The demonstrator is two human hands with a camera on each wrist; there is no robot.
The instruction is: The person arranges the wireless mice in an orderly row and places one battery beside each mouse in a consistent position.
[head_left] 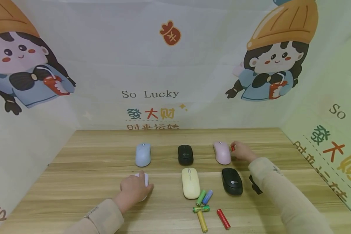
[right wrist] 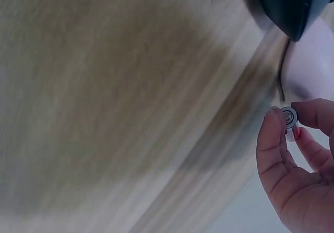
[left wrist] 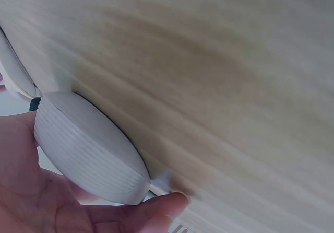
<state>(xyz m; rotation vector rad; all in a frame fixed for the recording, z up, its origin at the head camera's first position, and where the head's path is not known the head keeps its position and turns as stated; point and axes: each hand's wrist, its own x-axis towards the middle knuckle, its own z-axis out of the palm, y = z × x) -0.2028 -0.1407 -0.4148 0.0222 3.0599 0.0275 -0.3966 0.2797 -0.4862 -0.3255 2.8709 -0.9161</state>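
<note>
My left hand [head_left: 133, 189] lies over a white mouse [head_left: 146, 180], thumb and fingers around its sides. In the left wrist view the ribbed side of that mouse [left wrist: 88, 144] shows against the fingers, its base near the wood. At the far right my right hand [head_left: 243, 151] pinches a red battery [head_left: 232, 148] between thumb and fingertips, just right of a pink mouse [head_left: 222, 152]. Seen from the right wrist, the metal end of the battery [right wrist: 288, 117] points toward the camera. Part of the battery is hidden by the fingers.
On the wooden table [head_left: 90, 162] stand a blue mouse [head_left: 143, 155], a small black mouse [head_left: 185, 155], a yellow mouse [head_left: 190, 183] and a larger black mouse [head_left: 232, 182]. Several loose batteries, among them a red battery [head_left: 223, 219], lie near the front. Printed cloth [head_left: 204, 71] encloses the back and sides.
</note>
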